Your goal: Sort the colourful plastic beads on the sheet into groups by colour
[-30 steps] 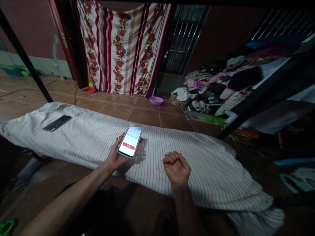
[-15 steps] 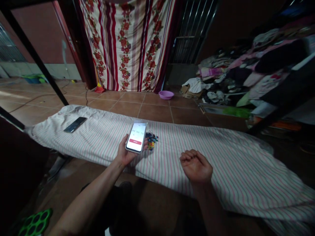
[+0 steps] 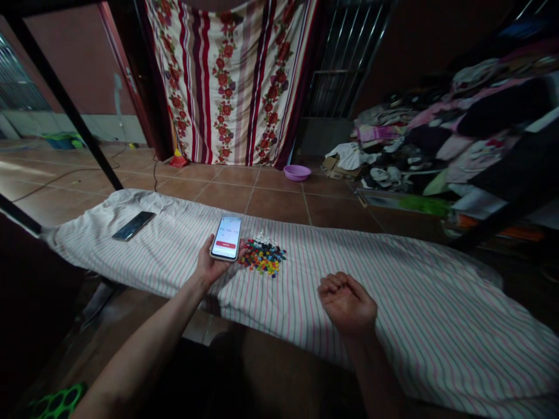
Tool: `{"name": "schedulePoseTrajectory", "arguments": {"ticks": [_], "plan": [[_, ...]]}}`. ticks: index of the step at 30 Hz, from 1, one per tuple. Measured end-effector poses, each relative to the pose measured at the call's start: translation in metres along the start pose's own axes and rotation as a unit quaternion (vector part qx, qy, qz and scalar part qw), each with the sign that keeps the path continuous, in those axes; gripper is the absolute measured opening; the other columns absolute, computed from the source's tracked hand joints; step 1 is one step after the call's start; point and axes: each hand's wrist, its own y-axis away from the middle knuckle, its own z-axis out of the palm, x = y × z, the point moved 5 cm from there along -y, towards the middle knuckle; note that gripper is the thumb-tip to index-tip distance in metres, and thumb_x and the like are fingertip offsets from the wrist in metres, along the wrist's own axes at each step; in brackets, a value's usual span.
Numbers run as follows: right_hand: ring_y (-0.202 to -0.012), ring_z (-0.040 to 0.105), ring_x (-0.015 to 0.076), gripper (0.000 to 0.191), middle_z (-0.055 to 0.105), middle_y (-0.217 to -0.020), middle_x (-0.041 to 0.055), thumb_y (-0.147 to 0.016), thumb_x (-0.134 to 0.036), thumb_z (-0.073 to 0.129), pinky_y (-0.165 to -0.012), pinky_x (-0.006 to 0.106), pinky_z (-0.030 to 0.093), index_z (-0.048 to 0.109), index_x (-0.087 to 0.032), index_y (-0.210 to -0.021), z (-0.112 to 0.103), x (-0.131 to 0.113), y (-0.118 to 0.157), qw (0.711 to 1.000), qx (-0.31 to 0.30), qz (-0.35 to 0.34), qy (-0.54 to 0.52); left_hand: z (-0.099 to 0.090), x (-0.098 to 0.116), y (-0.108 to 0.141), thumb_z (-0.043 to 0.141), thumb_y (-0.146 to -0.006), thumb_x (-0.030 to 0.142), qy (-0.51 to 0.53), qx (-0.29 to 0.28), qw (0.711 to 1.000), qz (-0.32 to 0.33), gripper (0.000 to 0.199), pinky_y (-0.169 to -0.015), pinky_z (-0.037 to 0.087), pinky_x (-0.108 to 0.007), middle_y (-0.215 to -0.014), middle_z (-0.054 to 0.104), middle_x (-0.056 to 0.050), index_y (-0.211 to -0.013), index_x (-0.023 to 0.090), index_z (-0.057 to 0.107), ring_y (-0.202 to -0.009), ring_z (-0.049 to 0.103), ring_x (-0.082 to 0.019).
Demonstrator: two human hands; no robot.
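A smartphone [image 3: 226, 237] rests in my left hand [image 3: 208, 263], its lit screen up, showing timer digits and a red button. Just right of the phone, a heap of small multicoloured pieces [image 3: 264, 257] lies on the striped cloth [image 3: 301, 302]; they are too small to name. My right hand [image 3: 348, 304] is turned palm up over the cloth, fingers curled in, with no object showing in it. It is apart from the heap, to its right.
Another phone [image 3: 133, 226], dark-screened, lies on the cloth at the left. Beyond on the tiled floor are a purple basin [image 3: 297, 173] and a large pile of clothes [image 3: 454, 131]. A floral curtain [image 3: 227, 81] hangs behind. Dark poles rise at the left.
My left hand has shifted left with the phone, uncovering more of the coloured heap. The timer digits have advanced. My right hand stays nearly still, and the view has moved slightly.
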Motion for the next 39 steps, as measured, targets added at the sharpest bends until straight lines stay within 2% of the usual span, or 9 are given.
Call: {"name": "schedulePoseTrajectory", "arguments": {"ticks": [8,13,19,23,29,39], "plan": [[-0.054,0.049,0.0092,0.024,0.042,-0.062,-0.0043,-0.067,-0.016,0.064,-0.051,0.023,0.053,0.041,-0.022,-0.066,-0.005,0.006,-0.008,1.0,0.005,0.0,0.019,-0.023,0.048,-0.027,0.042,-0.089,0.045,-0.01,0.039,0.999,0.036,0.061,-0.082,0.056,-0.055,-0.12,0.064,-0.023,-0.141,0.012,0.042,-0.108,0.064,-0.037],[-0.054,0.048,0.0085,0.024,0.043,-0.062,-0.004,-0.066,-0.017,0.066,-0.052,0.022,0.053,0.043,-0.021,-0.065,-0.005,0.012,-0.01,0.999,0.014,0.017,0.038,-0.038,0.074,-0.047,0.039,-0.09,0.046,-0.002,0.059,0.998,0.037,0.064,-0.083,0.056,-0.056,-0.121,0.062,-0.026,-0.142,0.009,0.039,-0.109,0.064,-0.037],[-0.056,0.048,0.0082,0.021,0.045,-0.063,-0.0036,-0.067,-0.018,0.068,-0.054,0.022,0.053,0.047,-0.02,-0.065,-0.005,0.015,-0.01,0.998,0.028,0.029,0.048,-0.052,0.1,-0.066,0.038,-0.089,0.046,-0.008,0.039,0.999,0.034,0.068,-0.089,0.053,-0.061,-0.123,0.061,-0.028,-0.144,0.005,0.034,-0.106,0.065,-0.037],[-0.056,0.048,0.0091,0.021,0.044,-0.062,-0.0034,-0.067,-0.02,0.069,-0.054,0.024,0.053,0.048,-0.02,-0.064,-0.007,0.017,-0.013,0.996,0.034,0.039,0.07,-0.059,0.111,-0.077,0.038,-0.089,0.045,-0.007,0.038,0.999,0.037,0.067,-0.09,0.052,-0.06,-0.124,0.06,-0.027,-0.143,0.006,0.035,-0.109,0.064,-0.037],[-0.056,0.047,0.0092,0.025,0.042,-0.06,-0.0036,-0.065,-0.023,0.072,-0.054,0.024,0.052,0.048,-0.02,-0.062,-0.01,0.018,-0.015,0.994,0.036,0.029,0.098,-0.066,0.121,-0.093,0.031,-0.09,0.051,-0.012,0.063,0.998,0.029,0.067,-0.08,0.058,-0.054,-0.129,0.057,-0.025,-0.143,0.01,0.038,-0.113,0.061,-0.037],[-0.055,0.046,0.0094,0.023,0.042,-0.06,-0.0027,-0.065,-0.021,0.072,-0.051,0.024,0.05,0.049,-0.02,-0.061,-0.011,0.022,-0.017,0.993,0.055,0.034,0.101,-0.081,0.138,-0.118,0.034,-0.089,0.047,-0.007,0.075,0.996,0.046,0.061,-0.079,0.055,-0.064,-0.122,0.061,-0.023,-0.138,0.013,0.044,-0.108,0.062,-0.039]]}}
